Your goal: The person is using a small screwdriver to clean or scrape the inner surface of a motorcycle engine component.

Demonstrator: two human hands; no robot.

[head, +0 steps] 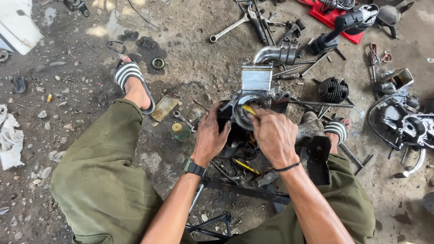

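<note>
A greasy engine crankcase [253, 97] sits on the dirt floor between my knees, its round opening facing up. My left hand [210, 135] grips the left side of the case, fingers curled over its dark edge. My right hand [272, 133] is closed around a yellow-handled tool [249, 110] whose tip pokes into the round opening. A finned metal block and a curved metal pipe [271, 54] stand just behind the case.
Wrenches [228, 28] and rods lie scattered behind. A black finned cylinder [333, 89] is at right, a cordless drill [348, 25] on a red tray beyond it, more engine parts [407, 129] at far right. A small green bottle [180, 131] stands near my left hand.
</note>
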